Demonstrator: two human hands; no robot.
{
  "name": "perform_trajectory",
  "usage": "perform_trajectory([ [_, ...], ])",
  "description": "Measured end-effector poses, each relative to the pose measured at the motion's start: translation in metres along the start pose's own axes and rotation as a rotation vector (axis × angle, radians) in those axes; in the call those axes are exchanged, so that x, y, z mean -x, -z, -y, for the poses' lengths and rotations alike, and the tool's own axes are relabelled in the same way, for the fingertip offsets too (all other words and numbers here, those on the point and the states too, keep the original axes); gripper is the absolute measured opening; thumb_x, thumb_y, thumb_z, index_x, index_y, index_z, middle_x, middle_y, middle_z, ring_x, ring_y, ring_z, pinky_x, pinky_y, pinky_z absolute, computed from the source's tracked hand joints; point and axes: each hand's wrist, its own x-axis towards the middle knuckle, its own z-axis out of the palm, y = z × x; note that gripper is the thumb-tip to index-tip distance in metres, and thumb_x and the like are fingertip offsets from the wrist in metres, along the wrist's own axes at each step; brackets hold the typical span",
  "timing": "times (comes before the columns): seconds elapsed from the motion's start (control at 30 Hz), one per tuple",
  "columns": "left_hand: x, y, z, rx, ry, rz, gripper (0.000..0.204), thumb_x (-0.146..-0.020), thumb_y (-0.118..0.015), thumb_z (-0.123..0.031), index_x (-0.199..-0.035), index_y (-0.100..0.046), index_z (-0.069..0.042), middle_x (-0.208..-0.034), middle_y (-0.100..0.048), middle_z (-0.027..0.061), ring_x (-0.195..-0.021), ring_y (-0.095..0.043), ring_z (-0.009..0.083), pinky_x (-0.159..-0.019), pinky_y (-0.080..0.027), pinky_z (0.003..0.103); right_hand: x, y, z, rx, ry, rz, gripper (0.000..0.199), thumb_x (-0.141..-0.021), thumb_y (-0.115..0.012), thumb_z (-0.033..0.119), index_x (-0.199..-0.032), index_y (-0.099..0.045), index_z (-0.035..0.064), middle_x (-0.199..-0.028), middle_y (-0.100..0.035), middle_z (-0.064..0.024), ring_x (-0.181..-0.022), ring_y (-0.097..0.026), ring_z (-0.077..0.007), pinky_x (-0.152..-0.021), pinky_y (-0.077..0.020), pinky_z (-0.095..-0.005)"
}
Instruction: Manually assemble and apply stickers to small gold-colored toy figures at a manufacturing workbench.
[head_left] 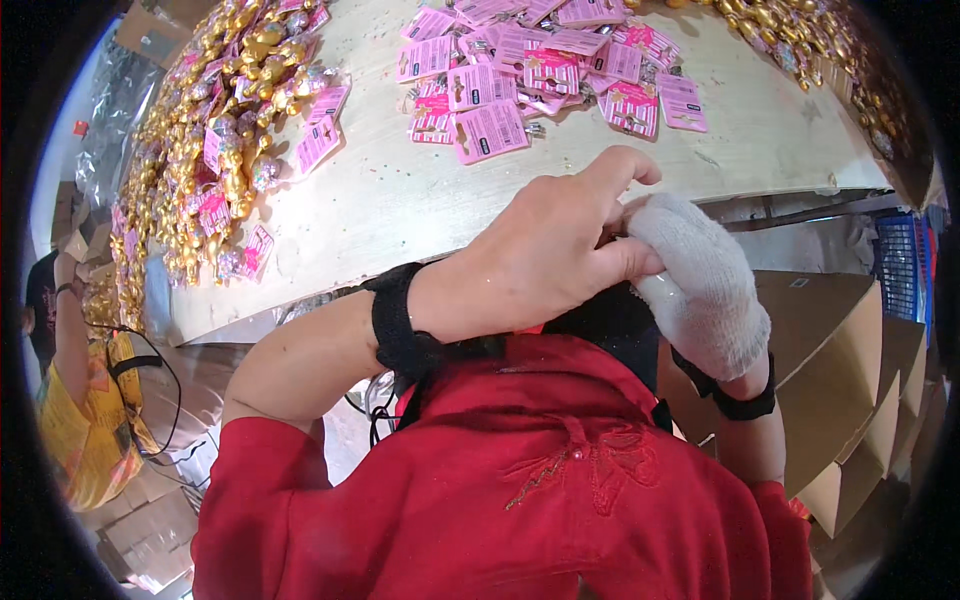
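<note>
Just off the table's near edge, in front of my chest, my two hands meet. My left hand point(560, 235) is bare, with a black band at the wrist. Its thumb and fingers close together against the fingertips of my right hand point(700, 280), which wears a white knitted glove and is curled shut. Whatever sits between the fingertips is hidden; I cannot tell whether it is a small part or only the glove. Beyond them on the table lies a heap of pink cards point(490, 130) with small metal pieces among them.
A big pile of gold figure-shaped trinkets point(235, 130) with pink tags covers the table's left side. More gold trinkets point(800, 40) lie at the far right. Cardboard boxes point(820, 350) and a blue crate point(900, 262) stand at the right. Another person in yellow point(85, 430) is at left.
</note>
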Motion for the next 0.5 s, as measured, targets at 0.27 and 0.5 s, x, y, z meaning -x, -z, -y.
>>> perform_trajectory([
  [0.27,-0.015,0.01,-0.015,0.221,0.193,0.218,0.04,-0.085,-0.067,-0.016,-0.12,-0.049,-0.005,-0.059,-0.045,-0.0043,-0.055,-0.042,0.0033,-0.051,-0.035,0.021,0.004,0.011,-0.012,-0.131,-0.021,-0.007,0.016,-0.076,-0.067,0.013,-0.086,-0.058,0.0049,-0.077,-0.057,-0.014,-0.075,-0.057,-0.0364,-0.068,-0.0466,-0.0408],
  [0.5,-0.053,0.021,-0.006,0.08,0.228,0.193,0.041,-0.089,-0.065,-0.027,-0.123,-0.05,-0.009,-0.073,-0.06,0.0016,-0.063,-0.053,0.0063,-0.059,-0.043,0.022,0.002,0.044,-0.045,-0.962,-0.634,-0.556,0.01,-0.088,-0.059,0.01,-0.096,-0.066,0.0111,-0.087,-0.066,-0.0096,-0.075,-0.063,-0.0275,-0.073,-0.0498,-0.0323],
])
